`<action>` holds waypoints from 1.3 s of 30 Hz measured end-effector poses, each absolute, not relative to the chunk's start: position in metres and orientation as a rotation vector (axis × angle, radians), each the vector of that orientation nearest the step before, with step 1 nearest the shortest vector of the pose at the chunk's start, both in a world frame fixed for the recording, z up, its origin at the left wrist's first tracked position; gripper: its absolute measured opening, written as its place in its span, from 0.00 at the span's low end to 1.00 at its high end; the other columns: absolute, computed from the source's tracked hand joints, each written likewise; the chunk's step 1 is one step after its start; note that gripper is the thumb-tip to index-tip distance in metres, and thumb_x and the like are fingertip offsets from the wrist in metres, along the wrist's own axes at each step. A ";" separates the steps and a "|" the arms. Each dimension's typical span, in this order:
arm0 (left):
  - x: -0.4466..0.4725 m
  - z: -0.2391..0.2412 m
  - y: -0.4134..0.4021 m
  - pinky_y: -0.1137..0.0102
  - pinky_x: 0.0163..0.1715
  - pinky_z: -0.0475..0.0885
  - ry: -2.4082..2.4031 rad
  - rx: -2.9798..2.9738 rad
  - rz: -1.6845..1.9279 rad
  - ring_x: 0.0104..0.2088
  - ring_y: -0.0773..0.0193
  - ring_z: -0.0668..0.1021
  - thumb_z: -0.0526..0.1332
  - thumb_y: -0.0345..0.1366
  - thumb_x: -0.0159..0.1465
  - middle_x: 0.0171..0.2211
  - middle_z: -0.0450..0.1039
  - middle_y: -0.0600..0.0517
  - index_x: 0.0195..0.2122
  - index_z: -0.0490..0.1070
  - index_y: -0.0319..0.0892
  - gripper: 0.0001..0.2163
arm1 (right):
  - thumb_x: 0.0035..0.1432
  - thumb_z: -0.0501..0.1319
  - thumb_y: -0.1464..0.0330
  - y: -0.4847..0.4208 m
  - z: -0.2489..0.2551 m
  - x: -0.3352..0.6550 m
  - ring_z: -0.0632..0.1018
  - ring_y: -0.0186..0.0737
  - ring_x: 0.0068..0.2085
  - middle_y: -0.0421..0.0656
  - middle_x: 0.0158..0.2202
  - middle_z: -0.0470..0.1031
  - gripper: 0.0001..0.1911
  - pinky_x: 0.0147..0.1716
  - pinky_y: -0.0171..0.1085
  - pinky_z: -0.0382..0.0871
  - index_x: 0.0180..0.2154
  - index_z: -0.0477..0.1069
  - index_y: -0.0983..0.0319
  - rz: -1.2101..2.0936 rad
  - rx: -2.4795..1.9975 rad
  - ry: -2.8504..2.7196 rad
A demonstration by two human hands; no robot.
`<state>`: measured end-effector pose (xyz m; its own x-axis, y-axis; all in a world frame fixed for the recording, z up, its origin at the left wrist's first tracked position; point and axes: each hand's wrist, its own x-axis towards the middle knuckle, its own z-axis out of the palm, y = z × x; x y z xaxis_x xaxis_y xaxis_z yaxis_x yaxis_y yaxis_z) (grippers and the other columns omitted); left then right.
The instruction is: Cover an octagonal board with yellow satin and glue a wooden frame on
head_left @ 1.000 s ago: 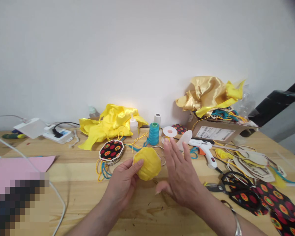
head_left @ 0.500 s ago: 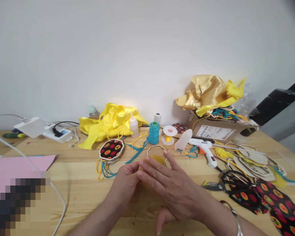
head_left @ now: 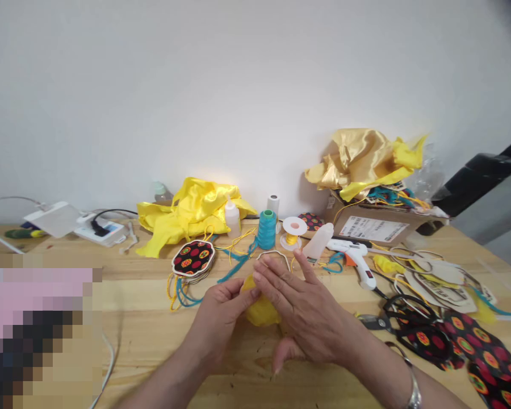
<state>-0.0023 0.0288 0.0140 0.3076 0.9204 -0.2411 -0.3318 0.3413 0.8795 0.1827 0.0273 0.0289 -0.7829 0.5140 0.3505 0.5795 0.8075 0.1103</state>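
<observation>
A small yellow fabric-covered piece (head_left: pixel 262 309) lies on the wooden table (head_left: pixel 145 295) in front of me, mostly hidden by my hands. My left hand (head_left: pixel 221 321) pinches its left edge with fingers curled. My right hand (head_left: pixel 302 312) lies flat over its right side, fingers stretched out and pressing down. A thin pale frame outline (head_left: pixel 273 254) sits just beyond my fingertips.
Behind are a patterned black hexagon stack (head_left: pixel 193 258), teal thread spool (head_left: pixel 266 230), yellow satin cloth (head_left: pixel 191 213), glue gun (head_left: pixel 353 255) and a cardboard box (head_left: pixel 372 227) with gold fabric. Scissors (head_left: pixel 398 315) and patterned cut-outs (head_left: pixel 472 346) lie right. Pink paper (head_left: pixel 38 284) and cables lie left.
My right hand came from hovering beside the yellow piece to lying flat on it. The piece has been pressed flatter; my left hand kept its hold.
</observation>
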 end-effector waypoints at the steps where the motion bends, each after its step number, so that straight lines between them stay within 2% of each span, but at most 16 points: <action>1: -0.002 0.014 0.029 0.72 0.39 0.71 0.880 0.828 0.959 0.37 0.61 0.78 0.66 0.36 0.56 0.37 0.80 0.51 0.43 0.77 0.42 0.13 | 0.57 0.42 0.42 0.028 0.029 0.184 0.43 0.48 0.67 0.53 0.66 0.46 0.48 0.62 0.54 0.24 0.64 0.44 0.73 -0.317 -0.848 -2.681; 5: -0.003 0.013 0.030 0.70 0.38 0.71 0.907 0.841 0.947 0.34 0.60 0.79 0.67 0.37 0.54 0.34 0.80 0.49 0.40 0.79 0.40 0.12 | 0.53 0.40 0.38 0.033 0.028 0.190 0.43 0.51 0.67 0.55 0.66 0.47 0.53 0.62 0.56 0.24 0.64 0.44 0.74 -0.325 -0.914 -2.649; 8: -0.003 0.013 0.029 0.70 0.36 0.72 0.926 0.840 0.925 0.33 0.60 0.79 0.68 0.37 0.54 0.33 0.81 0.49 0.38 0.79 0.40 0.11 | 0.53 0.42 0.39 0.037 0.027 0.196 0.46 0.54 0.66 0.57 0.65 0.50 0.53 0.62 0.59 0.28 0.64 0.43 0.76 -0.264 -0.995 -2.566; 10: -0.003 0.012 0.029 0.70 0.35 0.72 0.936 0.834 0.923 0.32 0.60 0.79 0.68 0.37 0.53 0.32 0.81 0.48 0.38 0.79 0.40 0.12 | 0.57 0.44 0.43 0.037 0.027 0.199 0.51 0.55 0.65 0.58 0.63 0.53 0.47 0.62 0.59 0.37 0.63 0.46 0.74 -0.137 -1.103 -2.449; 12: -0.003 0.012 0.029 0.69 0.35 0.73 0.934 0.827 0.931 0.31 0.60 0.79 0.68 0.37 0.53 0.32 0.81 0.48 0.38 0.79 0.40 0.12 | 0.62 0.45 0.49 0.037 0.029 0.199 0.60 0.53 0.61 0.57 0.61 0.60 0.37 0.59 0.56 0.51 0.61 0.53 0.70 0.106 -1.240 -2.269; 14: -0.003 0.012 0.030 0.68 0.36 0.73 0.927 0.823 0.933 0.30 0.60 0.79 0.68 0.37 0.53 0.32 0.81 0.47 0.38 0.79 0.40 0.12 | 0.63 0.48 0.54 0.035 0.031 0.197 0.70 0.49 0.53 0.53 0.54 0.69 0.28 0.50 0.48 0.65 0.56 0.62 0.65 0.441 -1.350 -2.061; 16: -0.003 0.012 0.030 0.68 0.35 0.73 0.921 0.832 0.923 0.30 0.59 0.80 0.68 0.37 0.53 0.32 0.81 0.47 0.39 0.79 0.40 0.12 | 0.61 0.54 0.57 0.034 0.032 0.193 0.76 0.44 0.42 0.48 0.44 0.76 0.21 0.39 0.41 0.70 0.49 0.69 0.62 0.791 -1.374 -1.900; 19: -0.003 0.012 0.030 0.68 0.34 0.73 0.924 0.849 0.907 0.30 0.59 0.80 0.68 0.37 0.53 0.31 0.81 0.48 0.39 0.79 0.40 0.13 | 0.58 0.57 0.61 0.036 0.031 0.187 0.74 0.38 0.32 0.43 0.32 0.76 0.13 0.30 0.35 0.67 0.37 0.73 0.63 1.168 -1.293 -1.770; 23: -0.002 0.013 0.028 0.68 0.35 0.73 0.942 0.854 0.901 0.30 0.59 0.80 0.68 0.38 0.52 0.31 0.81 0.48 0.38 0.80 0.40 0.12 | 0.54 0.58 0.63 0.038 0.027 0.183 0.67 0.33 0.26 0.40 0.24 0.69 0.12 0.25 0.33 0.60 0.26 0.70 0.65 1.321 -1.292 -1.634; 34: -0.002 0.012 0.030 0.69 0.37 0.74 0.925 0.783 1.000 0.31 0.61 0.80 0.66 0.39 0.56 0.32 0.81 0.48 0.40 0.79 0.40 0.12 | 0.49 0.58 0.61 0.038 0.033 0.183 0.60 0.31 0.24 0.36 0.20 0.60 0.13 0.23 0.32 0.53 0.21 0.64 0.63 1.340 -1.329 -1.551; 39: -0.001 0.012 0.032 0.67 0.38 0.74 0.891 0.773 1.033 0.35 0.59 0.80 0.62 0.43 0.59 0.35 0.81 0.46 0.41 0.79 0.38 0.15 | 0.49 0.58 0.60 0.041 0.031 0.185 0.61 0.31 0.24 0.37 0.21 0.62 0.13 0.23 0.33 0.54 0.22 0.65 0.64 1.279 -1.394 -1.525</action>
<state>-0.0012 0.0318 0.0116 0.2452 0.9382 -0.2442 -0.3796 0.3247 0.8663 0.1848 0.0409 0.0315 -0.1788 0.9764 -0.1208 0.2887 -0.0653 -0.9552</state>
